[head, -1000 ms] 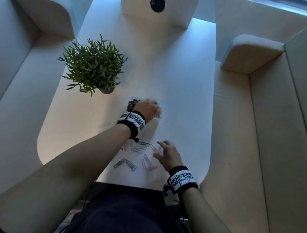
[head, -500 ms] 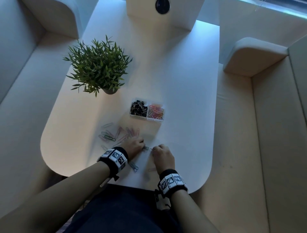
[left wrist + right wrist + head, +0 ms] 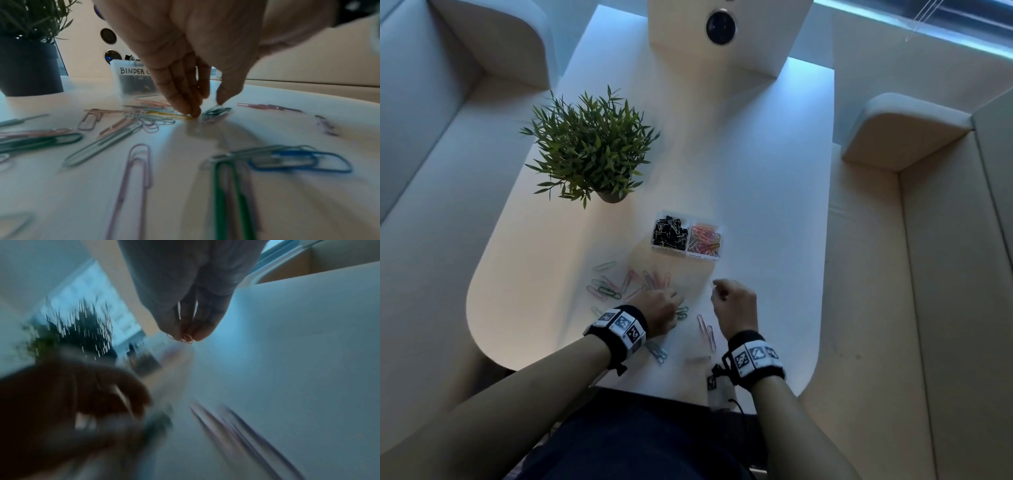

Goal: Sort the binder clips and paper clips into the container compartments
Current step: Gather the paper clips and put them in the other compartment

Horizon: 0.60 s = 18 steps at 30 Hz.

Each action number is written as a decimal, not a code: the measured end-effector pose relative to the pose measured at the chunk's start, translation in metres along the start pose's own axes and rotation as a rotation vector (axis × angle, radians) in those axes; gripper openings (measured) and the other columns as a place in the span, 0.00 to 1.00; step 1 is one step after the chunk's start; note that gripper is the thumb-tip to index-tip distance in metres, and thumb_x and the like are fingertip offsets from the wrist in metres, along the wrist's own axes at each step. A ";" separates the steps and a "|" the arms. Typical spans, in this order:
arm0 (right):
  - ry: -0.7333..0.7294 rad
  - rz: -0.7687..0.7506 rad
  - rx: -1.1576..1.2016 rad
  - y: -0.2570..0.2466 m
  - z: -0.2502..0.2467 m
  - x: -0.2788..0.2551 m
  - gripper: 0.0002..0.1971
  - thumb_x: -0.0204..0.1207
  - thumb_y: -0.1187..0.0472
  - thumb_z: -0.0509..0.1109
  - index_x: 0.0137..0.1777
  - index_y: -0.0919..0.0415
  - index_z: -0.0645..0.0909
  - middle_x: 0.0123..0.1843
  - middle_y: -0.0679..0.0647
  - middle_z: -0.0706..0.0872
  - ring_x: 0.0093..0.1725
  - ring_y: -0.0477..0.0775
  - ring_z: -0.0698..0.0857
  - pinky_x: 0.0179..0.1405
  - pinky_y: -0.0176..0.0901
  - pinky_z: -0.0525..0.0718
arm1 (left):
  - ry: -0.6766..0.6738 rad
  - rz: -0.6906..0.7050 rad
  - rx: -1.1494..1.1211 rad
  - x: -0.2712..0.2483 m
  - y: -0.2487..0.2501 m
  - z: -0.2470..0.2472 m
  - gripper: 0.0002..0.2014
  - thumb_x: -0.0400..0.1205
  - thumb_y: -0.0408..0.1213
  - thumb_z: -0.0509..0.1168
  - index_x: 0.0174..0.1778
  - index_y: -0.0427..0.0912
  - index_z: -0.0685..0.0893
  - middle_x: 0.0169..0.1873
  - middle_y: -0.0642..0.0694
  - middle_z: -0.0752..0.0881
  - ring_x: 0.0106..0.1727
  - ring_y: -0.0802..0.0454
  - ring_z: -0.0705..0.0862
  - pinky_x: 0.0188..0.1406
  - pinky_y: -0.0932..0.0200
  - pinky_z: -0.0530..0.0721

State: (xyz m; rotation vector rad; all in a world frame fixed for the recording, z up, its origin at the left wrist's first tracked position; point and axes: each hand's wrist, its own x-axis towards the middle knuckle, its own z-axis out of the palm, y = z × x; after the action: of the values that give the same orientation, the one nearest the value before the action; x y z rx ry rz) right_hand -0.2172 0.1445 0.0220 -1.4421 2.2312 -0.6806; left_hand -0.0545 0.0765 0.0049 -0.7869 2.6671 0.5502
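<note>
The clear two-compartment container stands mid-table, with black binder clips in its left cell and coloured paper clips in its right cell. Loose paper clips lie scattered in front of it. My left hand is down among them. In the left wrist view its straight fingers touch the end of a yellow paper clip, and the thumb hovers over a teal clip. My right hand is raised off the table and pinches a pale pink paper clip.
A potted green plant stands left of and behind the container. A white box with a dark round socket closes the table's far end. Beige benches flank the white table, whose rounded front edge is just below my wrists.
My left hand came back from the container to the loose clips. My right hand has lifted off the table with a pale pink clip, moving up and right toward the container.
</note>
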 end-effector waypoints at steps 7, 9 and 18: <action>0.044 -0.051 0.031 -0.029 -0.020 0.088 0.08 0.72 0.68 0.72 0.51 0.62 0.88 0.44 0.59 0.92 0.42 0.56 0.89 0.49 0.45 0.87 | -0.003 -0.108 -0.086 0.002 0.010 0.006 0.05 0.70 0.19 0.64 0.34 0.32 0.80 0.35 0.36 0.81 0.34 0.40 0.82 0.25 0.57 0.76; 0.019 -0.032 -0.007 -0.027 -0.017 0.091 0.11 0.72 0.67 0.73 0.54 0.62 0.86 0.47 0.59 0.91 0.45 0.57 0.88 0.51 0.47 0.86 | -0.016 -0.136 -0.068 0.006 0.015 0.005 0.08 0.73 0.18 0.57 0.43 0.30 0.79 0.45 0.34 0.80 0.46 0.38 0.81 0.35 0.51 0.76; -0.341 0.151 -0.235 0.007 -0.004 -0.036 0.14 0.75 0.49 0.68 0.51 0.59 0.82 0.48 0.54 0.83 0.45 0.59 0.83 0.43 0.47 0.82 | -0.084 0.010 0.119 0.004 0.014 -0.004 0.06 0.75 0.24 0.61 0.41 0.34 0.83 0.37 0.39 0.86 0.36 0.44 0.85 0.42 0.52 0.84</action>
State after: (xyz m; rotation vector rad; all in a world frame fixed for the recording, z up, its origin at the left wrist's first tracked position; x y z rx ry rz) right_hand -0.2107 0.1805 0.0235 -1.3559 2.1691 -0.1125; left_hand -0.0666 0.0834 0.0103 -0.7009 2.6006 0.4138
